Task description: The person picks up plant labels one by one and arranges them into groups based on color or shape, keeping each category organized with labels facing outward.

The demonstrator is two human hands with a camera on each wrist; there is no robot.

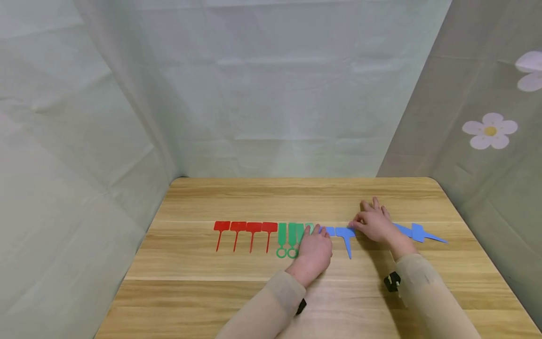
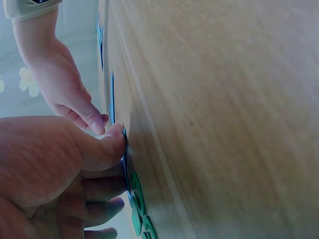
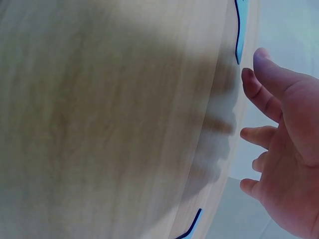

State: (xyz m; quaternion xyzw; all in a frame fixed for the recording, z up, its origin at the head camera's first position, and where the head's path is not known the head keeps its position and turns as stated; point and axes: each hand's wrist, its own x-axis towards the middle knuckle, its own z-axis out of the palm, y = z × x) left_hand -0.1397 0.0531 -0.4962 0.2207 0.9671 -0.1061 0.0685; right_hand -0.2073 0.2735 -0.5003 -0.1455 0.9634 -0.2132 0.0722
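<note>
I see the left hand [image 1: 314, 248] at lower centre of the head view, thumb and fingers pinching the edge of a blue tag [image 1: 329, 230] flat on the table [image 1: 296, 197], right beside the green tags [image 1: 291, 238]. The right hand [image 1: 376, 222] lies open and relaxed, fingertips at the next blue tag [image 1: 346, 235], gripping nothing. Risk as I judge it: these tags are thin and packed close, so a sideways nudge from either hand could skew the green ones or the red tags [image 1: 245, 233]; spare blue tags [image 1: 417, 233] sit far right.
</note>
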